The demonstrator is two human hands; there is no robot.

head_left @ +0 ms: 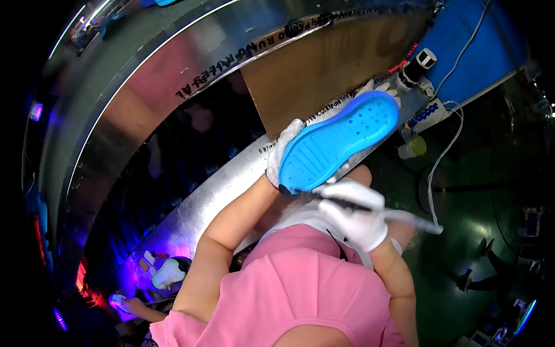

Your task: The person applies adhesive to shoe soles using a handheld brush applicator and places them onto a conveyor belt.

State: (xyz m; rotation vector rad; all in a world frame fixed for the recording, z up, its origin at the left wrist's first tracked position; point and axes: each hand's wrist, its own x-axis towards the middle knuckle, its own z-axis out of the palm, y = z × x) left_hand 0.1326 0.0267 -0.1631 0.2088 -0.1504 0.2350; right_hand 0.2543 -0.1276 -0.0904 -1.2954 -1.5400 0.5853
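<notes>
Pink cloth top (306, 277) at six o'clock; gripping blue foot-shaped foam sole (338, 144) in white-gloved left hand (281, 149), slender dark tool (352, 203) in right hand (359, 223); seemingly unfinished.

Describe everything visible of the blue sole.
The blue sole looks like foam or rubber, with grooves toward its lower-left end and small holes or dimples toward the upper right. Mid-picture, it slants up to the right, patterned face toward the camera. The gloved left hand holds it; a blurred tool in the right hand reaches its lower-left end, contact unclear.
</notes>
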